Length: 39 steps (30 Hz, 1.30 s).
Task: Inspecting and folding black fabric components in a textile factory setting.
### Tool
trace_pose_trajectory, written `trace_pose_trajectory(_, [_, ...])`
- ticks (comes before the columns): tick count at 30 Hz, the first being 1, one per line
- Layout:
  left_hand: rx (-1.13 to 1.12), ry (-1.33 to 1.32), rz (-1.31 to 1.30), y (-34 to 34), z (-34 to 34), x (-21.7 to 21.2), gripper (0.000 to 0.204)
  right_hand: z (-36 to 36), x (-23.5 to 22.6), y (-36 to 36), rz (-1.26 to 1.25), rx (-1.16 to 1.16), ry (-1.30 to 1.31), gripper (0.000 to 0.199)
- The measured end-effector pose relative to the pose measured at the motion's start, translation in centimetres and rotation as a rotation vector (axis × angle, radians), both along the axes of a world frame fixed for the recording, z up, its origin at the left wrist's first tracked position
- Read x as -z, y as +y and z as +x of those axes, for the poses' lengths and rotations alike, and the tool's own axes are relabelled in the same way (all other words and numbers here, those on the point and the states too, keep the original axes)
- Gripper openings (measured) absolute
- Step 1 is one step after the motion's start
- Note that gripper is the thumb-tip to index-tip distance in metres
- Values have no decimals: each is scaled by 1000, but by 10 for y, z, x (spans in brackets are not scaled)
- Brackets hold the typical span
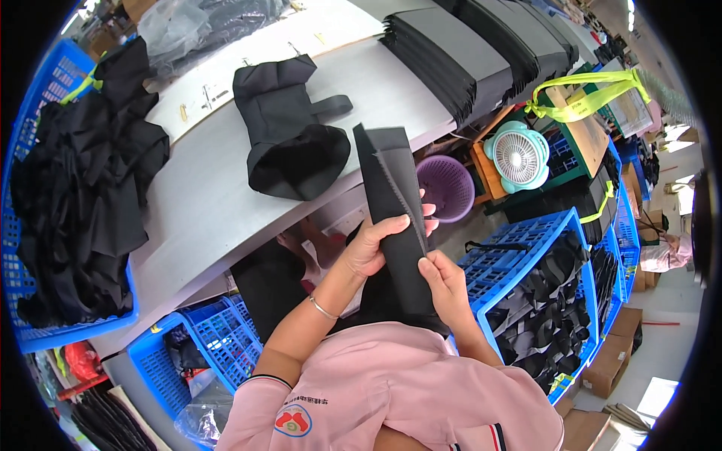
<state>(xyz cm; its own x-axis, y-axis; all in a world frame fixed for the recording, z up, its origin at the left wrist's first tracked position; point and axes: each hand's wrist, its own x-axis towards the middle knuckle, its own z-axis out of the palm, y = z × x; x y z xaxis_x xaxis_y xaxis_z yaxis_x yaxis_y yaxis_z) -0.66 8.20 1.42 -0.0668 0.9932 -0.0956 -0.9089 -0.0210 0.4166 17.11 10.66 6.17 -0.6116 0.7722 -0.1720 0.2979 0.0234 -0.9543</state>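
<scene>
A long black fabric panel [395,180], folded lengthwise with a jagged cut edge along the fold, is held upright in front of my body. My left hand [380,240] wraps round its middle, thumb on the front and fingertips showing past the far side. Lower down, my right hand [445,279] pinches the panel's right edge with the thumb on top. A sewn black fabric piece [282,113] with an open round end and a side strap lies on the grey table [203,188], beyond my left hand.
Stacks of black panels [451,52] lie at the table's far right. A blue basket [113,327] heaped with black fabric stands left. On the right are a purple bin [445,188], a teal fan [517,156] and a blue crate [489,293] of black straps. Another blue crate [226,342] stands below the table.
</scene>
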Motion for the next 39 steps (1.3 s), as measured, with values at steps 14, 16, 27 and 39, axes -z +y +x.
trace_pose_trajectory(14, [-863,1353,-361,-70,-32,-28,42,-47,20,10,110,-244,139,44])
trace_pose_trajectory(16, [-1028,1429,-608,-76,-49,-23,32,-55,20,16,213,-301,118,43])
trace_pose_trajectory(27, [-1058,1710,-330,-33,-120,-27,21,-104,-16,25,474,-348,-165,42])
trace_pose_trajectory(39, [-1212,1811,-339,-70,-124,-59,29,-123,-37,-3,1139,-323,-292,59])
